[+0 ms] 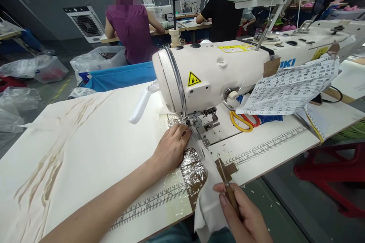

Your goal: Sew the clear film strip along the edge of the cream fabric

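Observation:
A white sewing machine [211, 72] stands on the table, its needle area low at the front left. My left hand [172, 146] is beside the presser foot, fingers curled and pressed together on a strip of white fabric [209, 197]. That strip runs past the metal guide and hangs over the table's front edge. My right hand [242, 209] is closed round the wooden handle of an awl [231, 197], its thin metal point directed up and away from me over the table. The fabric hangs close to this hand; whether the fingers touch it I cannot tell.
Yellow-handled scissors [241, 122] lie behind the machine bed. A handwritten sheet [291, 87] hangs off the machine arm. Cream fabric pieces [54, 167] lie on the left. A red stool [333, 178] stands at the right. Two people sit working ahead, one in a purple top [132, 30].

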A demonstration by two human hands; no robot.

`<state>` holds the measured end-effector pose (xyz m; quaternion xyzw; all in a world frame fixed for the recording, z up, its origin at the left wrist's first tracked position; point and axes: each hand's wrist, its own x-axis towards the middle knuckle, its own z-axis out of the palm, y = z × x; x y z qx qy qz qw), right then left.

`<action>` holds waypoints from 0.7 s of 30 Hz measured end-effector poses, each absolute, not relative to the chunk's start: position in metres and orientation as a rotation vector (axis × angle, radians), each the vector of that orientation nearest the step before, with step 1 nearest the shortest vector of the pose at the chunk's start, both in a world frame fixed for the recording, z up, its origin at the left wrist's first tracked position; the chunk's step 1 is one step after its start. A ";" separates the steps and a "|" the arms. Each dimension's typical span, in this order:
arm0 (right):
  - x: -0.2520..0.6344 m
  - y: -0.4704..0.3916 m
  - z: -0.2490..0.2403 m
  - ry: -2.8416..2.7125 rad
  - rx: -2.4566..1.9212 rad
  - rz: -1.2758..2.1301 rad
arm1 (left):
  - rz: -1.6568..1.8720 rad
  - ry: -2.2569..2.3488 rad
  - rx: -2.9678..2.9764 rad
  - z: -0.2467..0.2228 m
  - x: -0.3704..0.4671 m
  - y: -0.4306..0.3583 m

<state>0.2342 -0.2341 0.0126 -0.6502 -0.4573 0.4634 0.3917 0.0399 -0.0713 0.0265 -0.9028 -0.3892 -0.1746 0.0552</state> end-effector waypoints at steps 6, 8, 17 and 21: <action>0.237 -0.218 0.018 -1.349 -1.519 1.070 | -0.803 -1.009 -2.909 0.029 0.032 -0.064; 0.237 -0.214 0.019 -1.375 -1.520 1.048 | -0.840 -0.951 -2.944 0.028 0.029 -0.062; 0.230 -0.193 0.029 -1.387 -1.510 1.077 | -0.738 -1.090 -2.780 0.027 0.030 -0.064; 0.228 -0.185 0.034 -1.444 -1.483 1.069 | -0.874 -0.987 -2.864 0.026 0.029 -0.063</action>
